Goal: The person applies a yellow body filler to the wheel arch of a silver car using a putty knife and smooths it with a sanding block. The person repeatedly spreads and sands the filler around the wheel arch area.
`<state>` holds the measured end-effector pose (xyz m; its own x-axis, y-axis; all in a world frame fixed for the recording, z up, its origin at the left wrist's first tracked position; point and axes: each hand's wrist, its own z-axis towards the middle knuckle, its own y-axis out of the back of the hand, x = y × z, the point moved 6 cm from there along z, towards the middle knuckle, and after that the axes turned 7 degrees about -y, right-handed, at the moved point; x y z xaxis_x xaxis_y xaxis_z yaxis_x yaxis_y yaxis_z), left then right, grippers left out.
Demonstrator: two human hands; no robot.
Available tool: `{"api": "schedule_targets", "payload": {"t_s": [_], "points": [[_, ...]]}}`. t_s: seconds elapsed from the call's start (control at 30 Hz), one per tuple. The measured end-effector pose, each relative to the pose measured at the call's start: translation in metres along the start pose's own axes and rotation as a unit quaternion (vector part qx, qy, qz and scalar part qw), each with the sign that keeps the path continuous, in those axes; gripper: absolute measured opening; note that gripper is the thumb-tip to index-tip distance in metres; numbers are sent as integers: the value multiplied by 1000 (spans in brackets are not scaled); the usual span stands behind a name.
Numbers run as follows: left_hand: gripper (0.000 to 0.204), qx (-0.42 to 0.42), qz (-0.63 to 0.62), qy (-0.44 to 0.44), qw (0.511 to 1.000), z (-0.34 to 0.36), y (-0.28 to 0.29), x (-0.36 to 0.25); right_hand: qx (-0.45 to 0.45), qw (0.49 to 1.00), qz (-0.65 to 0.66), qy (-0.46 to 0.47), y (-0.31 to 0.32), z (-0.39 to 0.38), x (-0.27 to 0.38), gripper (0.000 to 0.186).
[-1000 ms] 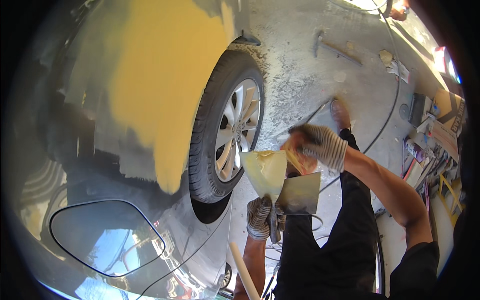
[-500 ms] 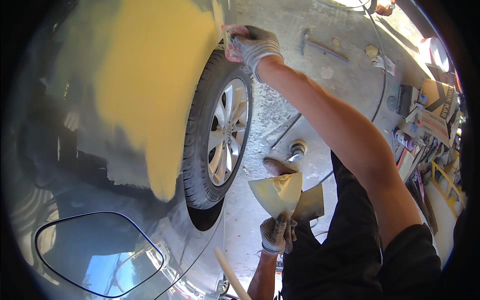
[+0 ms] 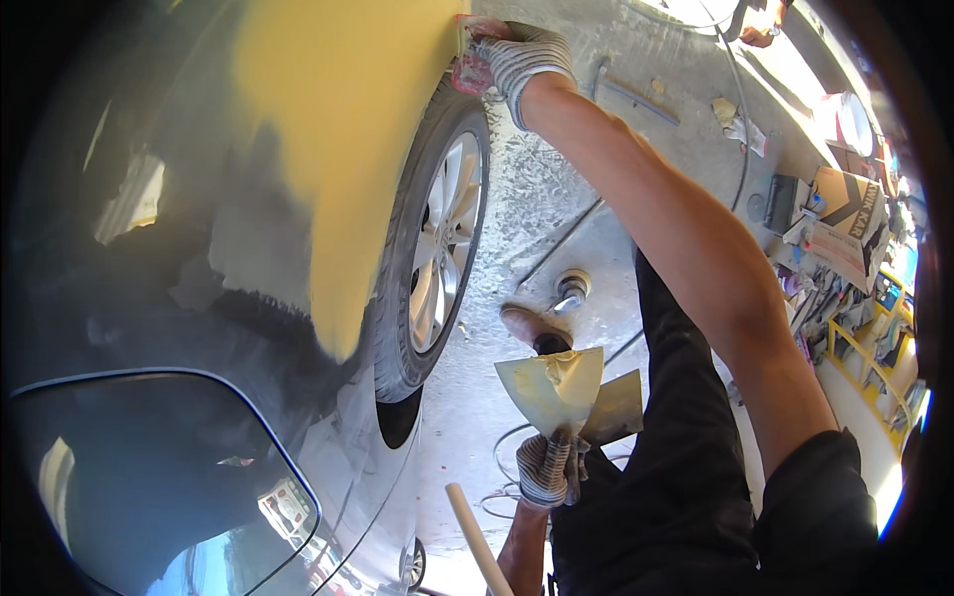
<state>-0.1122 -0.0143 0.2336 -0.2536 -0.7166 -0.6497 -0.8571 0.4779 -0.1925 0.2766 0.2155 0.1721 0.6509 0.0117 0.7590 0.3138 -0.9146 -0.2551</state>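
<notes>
Right hand (image 3: 538, 58): fingers pinch red-stained spreader (image 3: 473, 72), long axis up-down in view, at yellow filler's (image 3: 343, 129) right edge
Left hand (image 3: 547, 471): fingers wrapped around two putty knives (image 3: 542, 387)
Nearer filler: right hand

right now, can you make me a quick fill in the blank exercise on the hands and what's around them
The left hand holds ____ wide-bladed spreaders.
The gloved hand gripping the red-stained pad is the person's ____ one.
The bright smeared patch on the car beside the wheel is ____ in colour.
The person's trousers are ____ in colour.

Missing words: two; right; yellow; black.
</notes>
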Motion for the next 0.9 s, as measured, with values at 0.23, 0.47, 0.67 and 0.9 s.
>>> {"api": "schedule_targets", "payload": {"t_s": [0.23, 0.47, 0.67, 0.9], "points": [[33, 21, -33, -15, 999, -12, 18, 3, -24, 989, -92, 116, 5, -23, -10, 23], [30, 21, -46, -21, 998, -20, 43, 13, 4, 980, -93, 178, 2, -71, -23, 23], [35, 11, -14, -18, 1000, -23, 57, 11, 33, 957, -151, 244, -5, -126, -23, 20], [37, -25, -29, -10, 999, -23, 64, 19, 121, 976, -33, 178, -23, -199, -32, 20]]}}
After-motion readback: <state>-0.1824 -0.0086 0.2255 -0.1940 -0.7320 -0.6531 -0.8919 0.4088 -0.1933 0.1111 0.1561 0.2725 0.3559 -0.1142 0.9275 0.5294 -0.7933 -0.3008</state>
